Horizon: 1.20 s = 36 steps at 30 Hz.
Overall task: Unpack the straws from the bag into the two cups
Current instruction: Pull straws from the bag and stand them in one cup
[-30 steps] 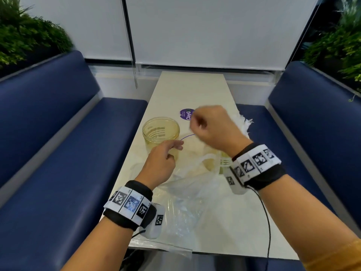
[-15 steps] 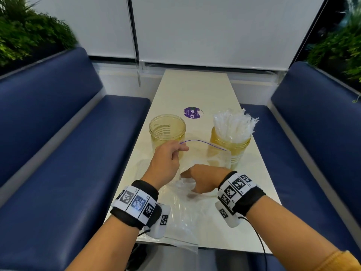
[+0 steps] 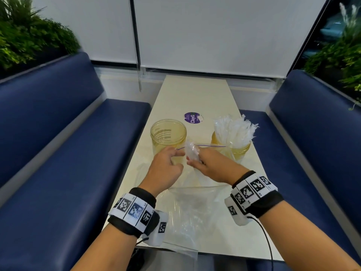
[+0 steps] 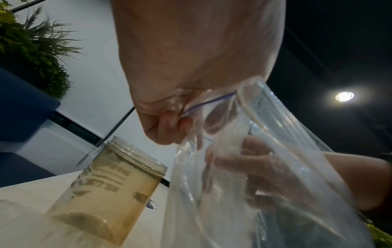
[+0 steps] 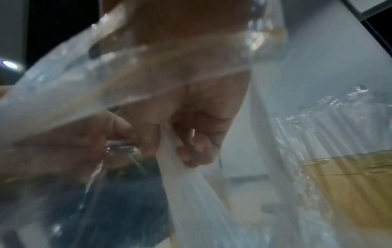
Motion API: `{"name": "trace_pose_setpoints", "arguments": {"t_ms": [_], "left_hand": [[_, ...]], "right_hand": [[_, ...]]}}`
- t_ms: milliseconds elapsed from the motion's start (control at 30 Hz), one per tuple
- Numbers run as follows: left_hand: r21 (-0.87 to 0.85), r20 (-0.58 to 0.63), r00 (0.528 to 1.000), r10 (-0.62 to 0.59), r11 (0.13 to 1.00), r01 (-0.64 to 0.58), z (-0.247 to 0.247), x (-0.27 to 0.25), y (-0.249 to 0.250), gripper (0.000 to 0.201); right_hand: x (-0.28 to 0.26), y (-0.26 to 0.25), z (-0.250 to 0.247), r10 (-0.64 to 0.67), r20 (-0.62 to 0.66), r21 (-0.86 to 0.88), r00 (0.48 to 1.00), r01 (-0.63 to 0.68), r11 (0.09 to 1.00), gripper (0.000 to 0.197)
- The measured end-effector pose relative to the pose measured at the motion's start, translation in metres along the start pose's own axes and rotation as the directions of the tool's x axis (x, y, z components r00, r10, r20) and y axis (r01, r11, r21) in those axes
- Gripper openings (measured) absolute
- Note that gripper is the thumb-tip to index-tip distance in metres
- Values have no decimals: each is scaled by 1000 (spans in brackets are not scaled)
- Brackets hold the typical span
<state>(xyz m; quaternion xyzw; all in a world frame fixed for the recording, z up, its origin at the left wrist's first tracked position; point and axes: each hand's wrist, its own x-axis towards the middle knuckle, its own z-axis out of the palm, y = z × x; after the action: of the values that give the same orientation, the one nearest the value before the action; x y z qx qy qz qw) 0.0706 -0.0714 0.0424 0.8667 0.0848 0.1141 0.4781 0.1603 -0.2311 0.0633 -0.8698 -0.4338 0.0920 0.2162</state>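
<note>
Fingers of the left hand [image 3: 166, 167] pinch the blue-striped zip rim of the clear plastic bag [image 3: 187, 212], while the right hand [image 3: 211, 167] grips a small bunch of clear-wrapped straws [image 3: 191, 153], ends pointing up and away. Two amber plastic cups stand beyond: the left cup [image 3: 168, 133] empty, the right cup [image 3: 237, 148] packed with upright straws. All sit on a cream table [image 3: 195, 94] between two navy benches [image 3: 58, 153].

A clear zip bag [image 3: 187, 208] with a purple seal line lay crumpled in front of the two cups, its mouth lifted. A bunch of wrapped straws [image 3: 192, 153] stuck up out of it. The left cup [image 3: 168, 133], amber and transparent, stood upright; the right cup [image 3: 240, 148], beside it, held white wrapped straws [image 3: 233, 130] upright
</note>
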Motion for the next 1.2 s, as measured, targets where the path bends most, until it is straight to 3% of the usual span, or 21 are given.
{"name": "trace_pose_setpoints", "arguments": {"t_ms": [167,267,333,400,500,700,833,933,1033,1200], "left_hand": [[91,27,1000,-16,996,13,2,-4,3,59],[154,39,998,-56,987,49,8,-3,5,90],[189,4,998,-63,980,62,15,1,9,96],[180,-63,996,-67,981,77,21,5,11,82],[134,-148,988,-38,989,58,24,7,17,29],[107,-135,989,-55,992,69,27,5,22,16],[134,-145,987,-69,987,89,27,7,19,8],[115,-113,991,-78,989,91,26,8,18,23],[195,-124,987,-100,973,123,25,13,8,42],[183,-153,981,-120,972,147,21,11,5,29]], "right_hand": [[5,-13,-12,8,-195,100,981,11,995,19],[8,-27,-22,-36,-310,182,950,96,979,21],[13,-36,-25,-74,-381,220,922,168,961,22],[18,-43,-27,-68,-447,248,892,197,949,24],[21,-50,-26,-1,-546,321,838,211,923,19],[25,-45,2,167,-495,376,853,37,926,33],[26,-44,7,157,-538,346,829,47,937,49],[26,-51,-15,117,-580,331,806,102,938,41],[29,-56,-58,85,-681,333,728,205,920,37],[37,-31,-137,73,-867,214,493,237,948,44]]}}
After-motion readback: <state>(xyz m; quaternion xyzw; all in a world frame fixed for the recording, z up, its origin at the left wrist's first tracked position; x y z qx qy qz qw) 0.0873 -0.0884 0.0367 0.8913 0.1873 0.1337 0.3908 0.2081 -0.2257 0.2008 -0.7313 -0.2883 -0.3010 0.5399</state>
